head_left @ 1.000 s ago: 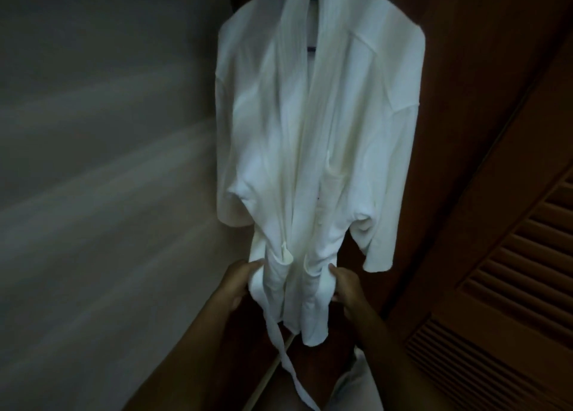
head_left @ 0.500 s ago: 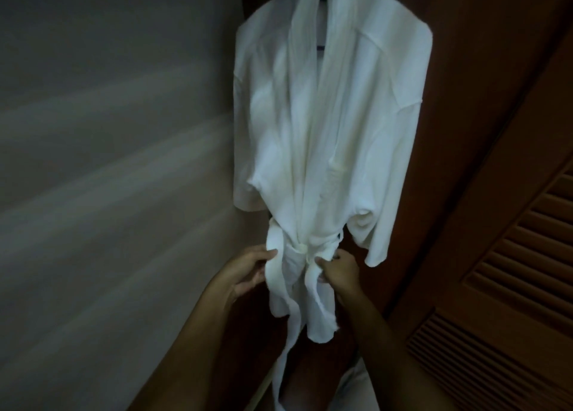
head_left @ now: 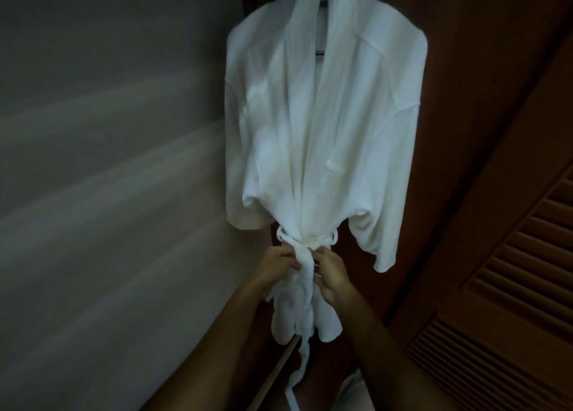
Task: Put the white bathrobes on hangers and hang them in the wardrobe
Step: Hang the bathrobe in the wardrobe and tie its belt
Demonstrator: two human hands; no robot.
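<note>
A white bathrobe (head_left: 322,137) hangs full length in the dim wardrobe, its collar up at twelve o'clock where a dark hanger (head_left: 322,49) shows in the open neck, and its hem down near six o'clock. The sleeves droop at either side, the one toward three o'clock falling lower and ending in a loose cuff. Around the waist, a little below centre, the belt (head_left: 305,286) is drawn tight, and its long tail drops toward six o'clock past the hem. Both hands meet at the knot: the left hand (head_left: 277,268), coming in from seven o'clock, pinches the belt with curled fingers, and the right hand (head_left: 331,272), coming in from five o'clock, grips the belt just beside it, fingers bent around the cloth. The two hands lie almost touching, with only the belt strip between them. A pale grey wall (head_left: 108,193) fills the nine o'clock side, blurred by streaks of light. Dark reddish wood backs the robe, and a louvred wardrobe door (head_left: 511,286) stands open from three to five o'clock
</note>
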